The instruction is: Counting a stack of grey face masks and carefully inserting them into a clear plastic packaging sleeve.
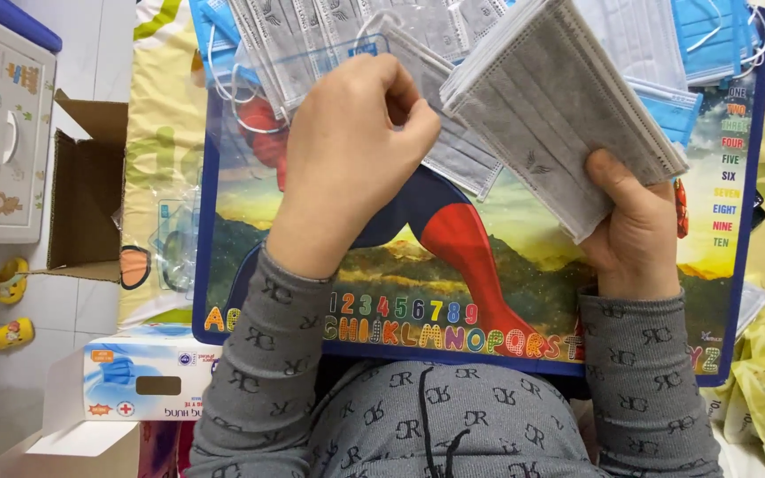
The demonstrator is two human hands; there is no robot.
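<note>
Right hand [635, 235] clamps grey mask stack [560, 111] above picture board [480, 292]; left hand [351, 146] curled, pinching loose mask [458, 146] beside stack. Best keep edges squared, grip firm.

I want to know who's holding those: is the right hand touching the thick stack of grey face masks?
Touching. The head view shows the right hand gripping the thick stack of grey face masks at its lower corner, thumb pressed on top.
</note>
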